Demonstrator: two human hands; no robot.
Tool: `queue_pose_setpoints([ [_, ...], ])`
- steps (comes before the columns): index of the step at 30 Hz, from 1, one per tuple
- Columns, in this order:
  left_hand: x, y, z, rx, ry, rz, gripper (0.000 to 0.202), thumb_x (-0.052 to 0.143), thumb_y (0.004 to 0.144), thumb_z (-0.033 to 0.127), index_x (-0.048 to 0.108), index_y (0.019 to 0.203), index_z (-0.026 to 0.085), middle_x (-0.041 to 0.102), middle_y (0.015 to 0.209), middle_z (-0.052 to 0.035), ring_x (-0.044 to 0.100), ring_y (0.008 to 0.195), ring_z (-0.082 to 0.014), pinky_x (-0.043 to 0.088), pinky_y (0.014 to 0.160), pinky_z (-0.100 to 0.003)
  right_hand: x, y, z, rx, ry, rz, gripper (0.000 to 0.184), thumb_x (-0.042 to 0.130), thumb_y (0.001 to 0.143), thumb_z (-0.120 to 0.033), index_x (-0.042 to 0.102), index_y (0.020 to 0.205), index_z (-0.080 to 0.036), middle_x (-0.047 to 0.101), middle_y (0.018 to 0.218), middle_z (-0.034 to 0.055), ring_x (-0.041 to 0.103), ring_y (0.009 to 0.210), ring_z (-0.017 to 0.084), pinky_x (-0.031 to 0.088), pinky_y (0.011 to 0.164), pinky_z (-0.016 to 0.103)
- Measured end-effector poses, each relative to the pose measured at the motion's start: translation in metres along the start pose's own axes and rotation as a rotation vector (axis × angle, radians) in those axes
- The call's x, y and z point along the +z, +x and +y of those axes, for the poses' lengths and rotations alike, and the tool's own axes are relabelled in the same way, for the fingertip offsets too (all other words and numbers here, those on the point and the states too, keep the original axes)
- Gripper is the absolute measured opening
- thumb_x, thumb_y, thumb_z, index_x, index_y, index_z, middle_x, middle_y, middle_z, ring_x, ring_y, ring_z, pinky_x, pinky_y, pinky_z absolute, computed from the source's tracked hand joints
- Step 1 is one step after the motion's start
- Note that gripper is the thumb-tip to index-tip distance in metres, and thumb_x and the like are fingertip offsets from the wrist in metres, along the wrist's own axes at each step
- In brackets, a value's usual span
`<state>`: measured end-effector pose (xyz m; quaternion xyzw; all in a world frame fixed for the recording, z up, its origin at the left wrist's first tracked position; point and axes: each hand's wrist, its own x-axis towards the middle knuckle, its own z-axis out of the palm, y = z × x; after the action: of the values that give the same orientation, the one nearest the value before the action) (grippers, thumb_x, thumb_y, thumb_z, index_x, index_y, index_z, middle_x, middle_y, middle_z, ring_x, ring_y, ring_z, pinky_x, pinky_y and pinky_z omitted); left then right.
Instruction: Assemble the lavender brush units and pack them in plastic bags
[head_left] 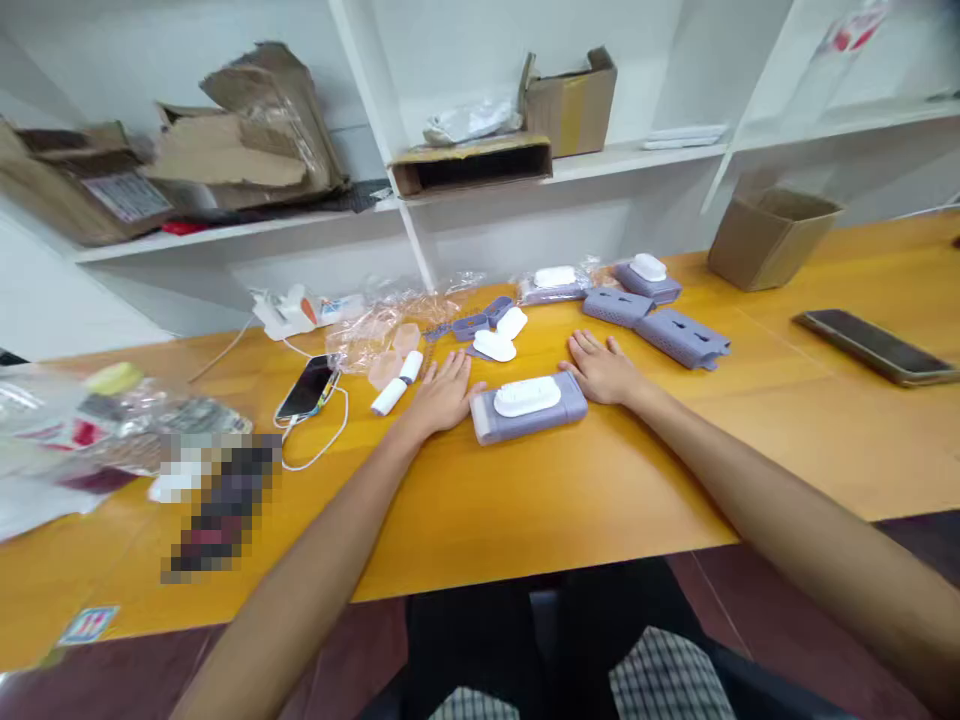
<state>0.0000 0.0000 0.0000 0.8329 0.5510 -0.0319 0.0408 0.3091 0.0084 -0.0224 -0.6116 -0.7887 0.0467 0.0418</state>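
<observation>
A lilac plastic case [491, 424] with a white oval piece [527, 396] on top lies on the table between my hands. My left hand [448, 392] rests flat at its left end, the thumb by the case's edge. Flat on the tabletop at the other end is my right hand [600, 367], fingers spread and holding nothing. Beyond my left hand lie white oval pieces [495, 346] and small lilac parts [470, 326]. A white cylinder [397, 383] lies just left of that hand. Perforated lilac covers [681, 337] sit beyond my right hand.
Further lilac cases [553, 293] and clear plastic wrap [375, 325] line the back of the table. A phone [307, 386] with a white cable is at left, another phone [877, 345] at right. An open cardboard box [765, 240] stands back right. Shelves [630, 158] hold more boxes.
</observation>
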Motion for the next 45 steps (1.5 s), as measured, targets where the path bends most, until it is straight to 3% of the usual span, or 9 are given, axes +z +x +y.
queue_pose_setpoints([
  [12, 0.005, 0.001, -0.005, 0.013, -0.042, 0.038, 0.078, 0.019, 0.108, 0.057, 0.023, 0.167, 0.007, 0.017, 0.174, -0.0169, 0.01, 0.164, -0.0289, 0.012, 0.133, -0.051, 0.004, 0.003, 0.005, 0.013, 0.049, 0.014, 0.074, 0.022, 0.106, -0.054, 0.032, 0.164, -0.009, 0.022, 0.174, 0.0185, 0.017, 0.163, 0.034, 0.015, 0.128, 0.064],
  [26, 0.003, 0.0, -0.004, -0.001, -0.067, 0.039, 0.079, 0.023, 0.107, 0.056, 0.024, 0.166, 0.004, 0.016, 0.174, -0.0173, 0.011, 0.164, -0.0292, 0.012, 0.133, -0.05, 0.003, 0.001, 0.003, 0.015, 0.057, 0.021, 0.073, 0.024, 0.106, -0.053, 0.035, 0.162, -0.008, 0.023, 0.174, 0.0191, 0.019, 0.163, 0.034, 0.015, 0.128, 0.064],
  [29, 0.004, 0.001, -0.005, 0.008, -0.075, 0.071, 0.076, 0.029, 0.107, 0.056, 0.029, 0.165, 0.007, 0.02, 0.174, -0.0174, 0.016, 0.164, -0.0302, 0.015, 0.133, -0.052, 0.002, 0.001, 0.003, -0.006, 0.075, 0.071, 0.069, 0.029, 0.106, -0.05, 0.042, 0.158, -0.007, 0.029, 0.171, 0.0212, 0.025, 0.16, 0.036, 0.018, 0.126, 0.067],
  [31, 0.004, 0.002, -0.005, 0.02, -0.079, 0.12, 0.071, 0.035, 0.106, 0.053, 0.038, 0.161, 0.009, 0.027, 0.172, -0.0173, 0.024, 0.162, -0.0316, 0.02, 0.131, -0.052, 0.0, 0.0, 0.003, -0.033, 0.111, 0.142, 0.058, 0.038, 0.103, -0.047, 0.058, 0.145, -0.011, 0.048, 0.162, 0.022, 0.04, 0.152, 0.039, 0.028, 0.121, 0.065],
  [34, 0.001, 0.004, -0.005, 0.029, -0.105, 0.262, 0.052, 0.04, 0.105, 0.042, 0.064, 0.142, 0.013, 0.058, 0.154, -0.0144, 0.053, 0.145, -0.0303, 0.038, 0.122, -0.045, -0.005, 0.001, 0.005, 0.018, 0.244, 0.279, 0.034, 0.049, 0.098, -0.041, 0.073, 0.099, -0.017, 0.079, 0.11, 0.0166, 0.071, 0.106, 0.032, 0.049, 0.095, 0.045],
  [36, -0.002, 0.004, -0.006, -0.012, -0.132, 0.36, 0.043, 0.042, 0.103, 0.036, 0.076, 0.122, 0.017, 0.076, 0.128, -0.0113, 0.069, 0.12, -0.0278, 0.05, 0.108, -0.04, -0.007, 0.0, 0.006, 0.078, 0.341, 0.377, 0.03, 0.053, 0.094, -0.04, 0.065, 0.074, -0.02, 0.074, 0.077, 0.0092, 0.067, 0.074, 0.024, 0.047, 0.074, 0.036],
  [38, -0.004, 0.002, -0.006, -0.073, -0.146, 0.415, 0.038, 0.045, 0.101, 0.035, 0.079, 0.11, 0.019, 0.081, 0.106, -0.0097, 0.074, 0.099, -0.0265, 0.054, 0.093, -0.038, -0.007, 0.0, 0.007, 0.088, 0.405, 0.449, 0.032, 0.058, 0.091, -0.039, 0.055, 0.063, -0.022, 0.065, 0.063, 0.0044, 0.057, 0.061, 0.02, 0.04, 0.064, 0.034],
  [42, -0.009, -0.002, -0.006, -0.113, -0.124, 0.426, 0.036, 0.049, 0.099, 0.034, 0.079, 0.11, 0.018, 0.08, 0.087, -0.0088, 0.073, 0.084, -0.0259, 0.054, 0.083, -0.036, -0.006, -0.002, 0.005, 0.071, 0.476, 0.455, 0.037, 0.061, 0.088, -0.037, 0.045, 0.057, -0.024, 0.055, 0.054, 0.0004, 0.048, 0.056, 0.017, 0.032, 0.061, 0.032],
  [45, -0.022, 0.004, -0.005, -0.105, -0.081, 0.442, 0.036, 0.049, 0.097, 0.029, 0.079, 0.114, 0.018, 0.08, 0.091, -0.0093, 0.073, 0.087, -0.0259, 0.053, 0.083, -0.036, -0.008, -0.002, 0.001, 0.082, 0.494, 0.39, 0.037, 0.06, 0.088, -0.037, 0.046, 0.057, -0.023, 0.056, 0.056, 0.0003, 0.048, 0.058, 0.017, 0.031, 0.061, 0.032],
])
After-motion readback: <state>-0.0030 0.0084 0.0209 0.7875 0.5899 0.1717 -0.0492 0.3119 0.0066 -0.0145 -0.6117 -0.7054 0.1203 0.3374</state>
